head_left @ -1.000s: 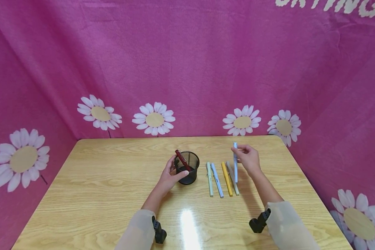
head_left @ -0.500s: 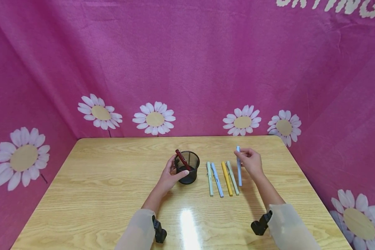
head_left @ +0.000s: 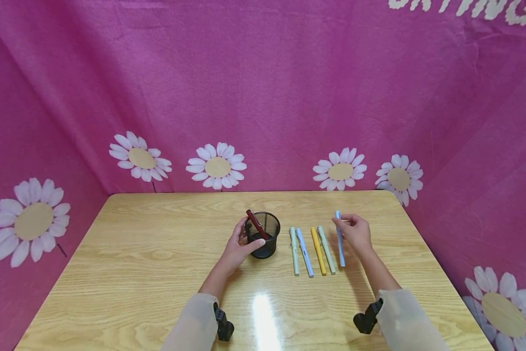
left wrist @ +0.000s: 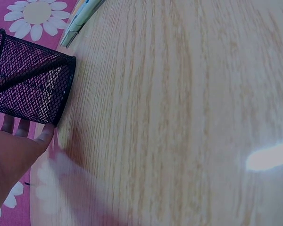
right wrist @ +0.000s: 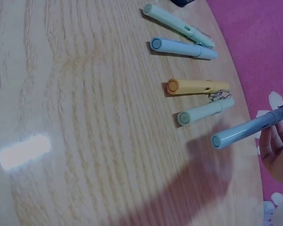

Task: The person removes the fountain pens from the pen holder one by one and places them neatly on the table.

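My left hand (head_left: 238,251) holds a black mesh pen holder (left wrist: 30,80), thumb at the near side and fingers round the left. A dark red pen (head_left: 256,224) leans inside it. Between thumb and fingers, my right hand (head_left: 356,231) pinches a light blue pen (right wrist: 245,132) by its clip end; its other end points down toward me, and in the right wrist view it looks raised off the table. Left of that hand lie a pale green pen (head_left: 294,251), another light blue pen (head_left: 304,253), a yellow pen (head_left: 318,251) and a second pale green pen (head_left: 326,250).
The wooden table (head_left: 148,263) ends at a back edge against a pink cloth (head_left: 263,97) printed with daisies. Bright glare (head_left: 266,321) lies on the near part of the tabletop. Each sleeve carries a small black camera.
My right hand has moved right and a little toward me with the light blue pen, away from the pale green pen it overlapped. The left hand and pen holder stay still.
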Available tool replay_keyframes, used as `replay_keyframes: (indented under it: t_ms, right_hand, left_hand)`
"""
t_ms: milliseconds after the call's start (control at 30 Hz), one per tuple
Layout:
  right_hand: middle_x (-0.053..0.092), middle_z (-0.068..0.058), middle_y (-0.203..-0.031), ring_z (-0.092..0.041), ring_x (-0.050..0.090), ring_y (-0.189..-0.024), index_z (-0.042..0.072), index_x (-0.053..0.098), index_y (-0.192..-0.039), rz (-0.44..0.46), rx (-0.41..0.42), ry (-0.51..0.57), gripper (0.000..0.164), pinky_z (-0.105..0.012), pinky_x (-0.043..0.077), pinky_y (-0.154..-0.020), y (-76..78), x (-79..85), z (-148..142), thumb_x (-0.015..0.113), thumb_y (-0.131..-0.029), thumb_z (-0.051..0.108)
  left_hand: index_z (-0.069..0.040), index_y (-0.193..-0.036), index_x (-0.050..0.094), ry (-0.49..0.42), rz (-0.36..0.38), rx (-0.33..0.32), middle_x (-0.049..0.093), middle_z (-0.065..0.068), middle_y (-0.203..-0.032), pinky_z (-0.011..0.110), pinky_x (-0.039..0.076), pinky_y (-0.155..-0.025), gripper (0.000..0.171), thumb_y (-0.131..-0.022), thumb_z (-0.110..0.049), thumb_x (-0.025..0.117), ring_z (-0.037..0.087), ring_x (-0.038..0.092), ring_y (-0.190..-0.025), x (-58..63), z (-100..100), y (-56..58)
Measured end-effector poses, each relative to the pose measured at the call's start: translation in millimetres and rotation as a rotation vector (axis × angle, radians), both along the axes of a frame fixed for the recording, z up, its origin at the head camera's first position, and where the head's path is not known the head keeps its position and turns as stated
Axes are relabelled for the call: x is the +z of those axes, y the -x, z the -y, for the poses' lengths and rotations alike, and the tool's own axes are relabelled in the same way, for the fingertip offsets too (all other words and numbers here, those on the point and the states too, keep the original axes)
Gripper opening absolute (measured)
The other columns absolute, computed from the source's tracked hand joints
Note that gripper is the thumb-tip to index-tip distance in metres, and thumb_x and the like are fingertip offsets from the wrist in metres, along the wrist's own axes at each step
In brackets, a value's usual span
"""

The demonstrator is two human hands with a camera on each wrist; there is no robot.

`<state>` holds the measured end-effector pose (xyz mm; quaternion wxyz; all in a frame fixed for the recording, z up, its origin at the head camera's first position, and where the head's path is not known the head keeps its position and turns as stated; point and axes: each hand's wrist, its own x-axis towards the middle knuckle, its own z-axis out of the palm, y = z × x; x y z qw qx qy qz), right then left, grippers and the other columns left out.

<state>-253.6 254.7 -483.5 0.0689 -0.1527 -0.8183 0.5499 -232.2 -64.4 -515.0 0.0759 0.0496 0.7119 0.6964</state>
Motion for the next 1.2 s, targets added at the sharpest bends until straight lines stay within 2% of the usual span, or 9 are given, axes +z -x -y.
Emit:
replay_keyframes:
  t_ms: [167, 367, 467, 933, 1033, 1200]
  right_hand:
    - [0.055, 0.013, -0.066, 0.003, 0.051, -0.059, -0.006, 0.061, -0.112, 0.011, -0.013, -0.006, 0.040, -0.020, 0.049, -0.057, -0.9, -4.9, -3, 0.069, -0.085, 0.022]
    - [0.058, 0.006, -0.077, 0.000, 0.051, -0.062, -0.002, 0.059, -0.116, 0.073, -0.038, -0.034, 0.042, -0.019, 0.048, -0.056, -0.6, -11.9, -8, 0.068, -0.085, 0.026]
    - [0.059, 0.005, -0.080, 0.000, 0.051, -0.064, -0.001, 0.059, -0.118, 0.089, -0.041, -0.037, 0.044, -0.018, 0.046, -0.056, -0.6, -15.1, -9, 0.067, -0.086, 0.029]
    - [0.057, 0.006, -0.073, 0.001, 0.050, -0.060, -0.004, 0.062, -0.114, 0.091, -0.068, -0.078, 0.042, -0.017, 0.044, -0.054, -3.1, -25.2, -10, 0.068, -0.084, 0.025]
    - [0.058, 0.006, -0.072, 0.001, 0.050, -0.059, -0.005, 0.061, -0.114, 0.084, -0.063, -0.066, 0.042, -0.017, 0.043, -0.054, -1.6, -26.5, -8, 0.068, -0.084, 0.024]
    - [0.056, 0.007, -0.070, 0.001, 0.049, -0.059, -0.004, 0.061, -0.113, 0.095, -0.068, -0.049, 0.041, -0.017, 0.043, -0.054, 0.4, -28.7, -5, 0.068, -0.084, 0.023]
  left_hand:
    - [-0.023, -0.148, 0.025, -0.005, 0.005, -0.004, 0.038, 0.018, -0.145, 0.053, 0.034, -0.106, 0.080, -0.082, -0.017, 0.071, 0.037, 0.034, -0.134, 1.7, 0, -0.9]
    - [-0.018, -0.148, 0.023, -0.013, -0.005, -0.012, 0.037, 0.021, -0.144, 0.054, 0.035, -0.105, 0.081, -0.083, -0.015, 0.070, 0.039, 0.035, -0.133, 1.5, 0, -0.9]
    - [-0.021, -0.148, 0.025, -0.002, 0.007, -0.006, 0.038, 0.019, -0.144, 0.053, 0.035, -0.105, 0.081, -0.082, -0.016, 0.071, 0.038, 0.035, -0.133, 1.2, 0, -0.7]
    - [-0.022, -0.147, 0.026, -0.003, 0.006, -0.004, 0.039, 0.018, -0.143, 0.052, 0.036, -0.104, 0.080, -0.082, -0.016, 0.072, 0.037, 0.038, -0.132, 0.3, 0, 0.2]
    - [-0.021, -0.148, 0.025, -0.009, 0.024, -0.011, 0.037, 0.020, -0.145, 0.054, 0.034, -0.105, 0.081, -0.081, -0.015, 0.072, 0.039, 0.034, -0.134, 4.1, 0, -0.8]
    - [-0.015, -0.148, 0.023, -0.009, 0.031, -0.033, 0.034, 0.024, -0.145, 0.056, 0.033, -0.106, 0.082, -0.082, -0.013, 0.071, 0.042, 0.031, -0.135, 21.1, 2, -8.1]
